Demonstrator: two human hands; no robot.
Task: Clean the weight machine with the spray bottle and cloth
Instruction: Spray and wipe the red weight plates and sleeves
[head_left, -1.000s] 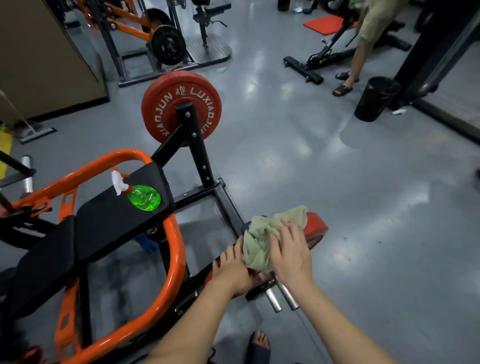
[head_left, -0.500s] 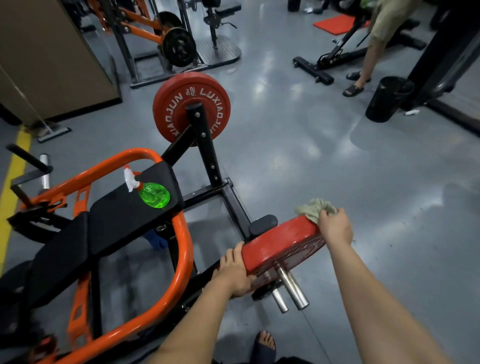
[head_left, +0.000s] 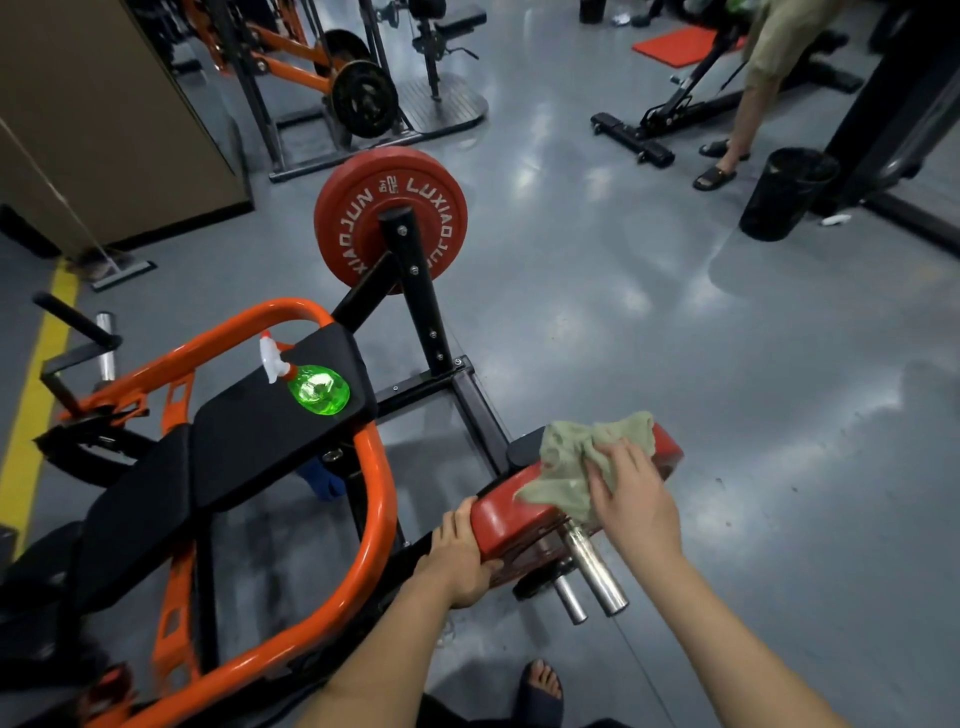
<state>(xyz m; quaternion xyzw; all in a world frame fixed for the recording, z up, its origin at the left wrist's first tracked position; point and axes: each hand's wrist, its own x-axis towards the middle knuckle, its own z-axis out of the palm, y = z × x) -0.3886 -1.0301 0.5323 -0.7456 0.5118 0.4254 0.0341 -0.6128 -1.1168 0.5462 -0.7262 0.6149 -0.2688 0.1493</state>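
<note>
1. The cloth is soft, light and limp, so I judge it will bunch and slide unless pinned; a flat palm or a gathered fistful suits it best. It lies draped over the top rim of the near plate, at 5 o'clock in my view.
2. The near plate looks heavy and stiff, and I judge it may turn on its sleeve under a wipe; bracing it at the rim is the sound hold.
3. My left hand curls over that rim at the plate's 7 o'clock edge. My right hand lies spread on the cloth, pressing it to the plate. The hands are apart, with the plate between them.
4. The bottle rests on the black pad of the machine, at 9 o'clock, well apart from both hands. Its white trigger head points towards 11 o'clock; I cannot tell whether it stands or lies. I judge it light, rounded and a little slick, so the neck under the trigger is the place to grasp.
5. The count: one cloth; one bottle; two red plates, the far plate at 11 o'clock; two chrome pegs just below the near plate; two hands.
</note>
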